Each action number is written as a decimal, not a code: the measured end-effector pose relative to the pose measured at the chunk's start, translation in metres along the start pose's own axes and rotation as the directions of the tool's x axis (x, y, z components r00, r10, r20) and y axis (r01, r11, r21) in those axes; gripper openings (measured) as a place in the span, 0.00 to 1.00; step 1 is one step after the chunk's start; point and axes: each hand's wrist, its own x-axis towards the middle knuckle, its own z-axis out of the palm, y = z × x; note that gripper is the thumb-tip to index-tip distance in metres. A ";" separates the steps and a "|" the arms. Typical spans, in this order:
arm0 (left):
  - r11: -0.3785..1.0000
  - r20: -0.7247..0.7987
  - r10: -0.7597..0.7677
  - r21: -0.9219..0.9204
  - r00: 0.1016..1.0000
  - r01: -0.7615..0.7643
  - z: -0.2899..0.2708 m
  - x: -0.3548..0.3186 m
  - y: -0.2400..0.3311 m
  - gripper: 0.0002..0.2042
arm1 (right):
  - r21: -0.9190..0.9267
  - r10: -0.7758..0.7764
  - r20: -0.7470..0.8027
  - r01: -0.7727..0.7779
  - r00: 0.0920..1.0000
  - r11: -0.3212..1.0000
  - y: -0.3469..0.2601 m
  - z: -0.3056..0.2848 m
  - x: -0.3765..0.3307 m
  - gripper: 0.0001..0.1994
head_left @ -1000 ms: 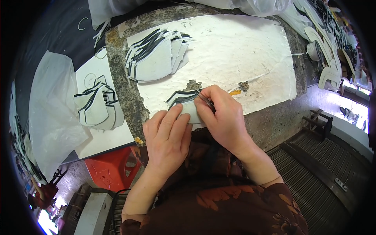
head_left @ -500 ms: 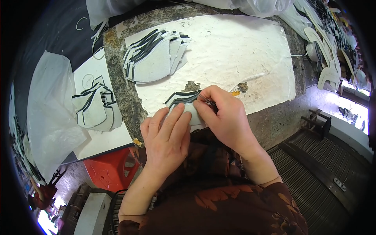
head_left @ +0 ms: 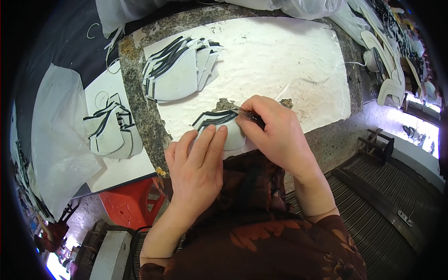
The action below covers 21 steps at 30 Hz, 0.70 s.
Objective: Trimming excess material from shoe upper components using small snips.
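Flat on the pale grey fabric piece [head_left: 232, 135] lie the fingers of my left hand [head_left: 197, 161], stretched out and pressing it to the table. That piece has a wavy upper edge trimmed with black strips and partly disappears under my fingers. My right hand [head_left: 275, 133] is closed round a slim, pointed metal tool [head_left: 243, 113]; whether it is tweezers or snips I cannot tell. Its tip reaches the black-trimmed edge near the piece's upper right corner. Farther away, a fanned stack of similar pieces [head_left: 175, 77] rests at the upper left.
A worn white sheet [head_left: 280, 56] covers the stone-patterned worktop [head_left: 140, 95]. Left of it, more trimmed pieces [head_left: 109, 135] lie on a white board beside a clear plastic bag [head_left: 60, 135]. A red stool [head_left: 126, 205] stands below. At right are a spool [head_left: 372, 60] and curved cream cutouts [head_left: 392, 91].
My right hand has shifted slightly right with the tool, uncovering more of the piece's right side. My left hand stays flat on the piece. The whole view has shifted slightly.
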 end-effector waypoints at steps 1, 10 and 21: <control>1.000 0.001 0.000 0.000 1.000 0.000 0.000 0.000 0.000 0.26 | -0.032 -0.035 0.002 0.035 0.999 0.999 0.001 -0.001 0.002 0.07; 1.000 0.072 -0.016 0.000 0.997 0.016 -0.011 0.008 0.005 0.24 | -0.092 -0.070 0.017 0.071 0.997 0.993 0.004 -0.008 0.010 0.07; 0.998 0.171 0.018 0.051 0.985 -0.027 -0.021 0.025 0.010 0.30 | -0.041 0.044 0.053 -0.042 0.998 0.998 0.007 -0.018 0.018 0.09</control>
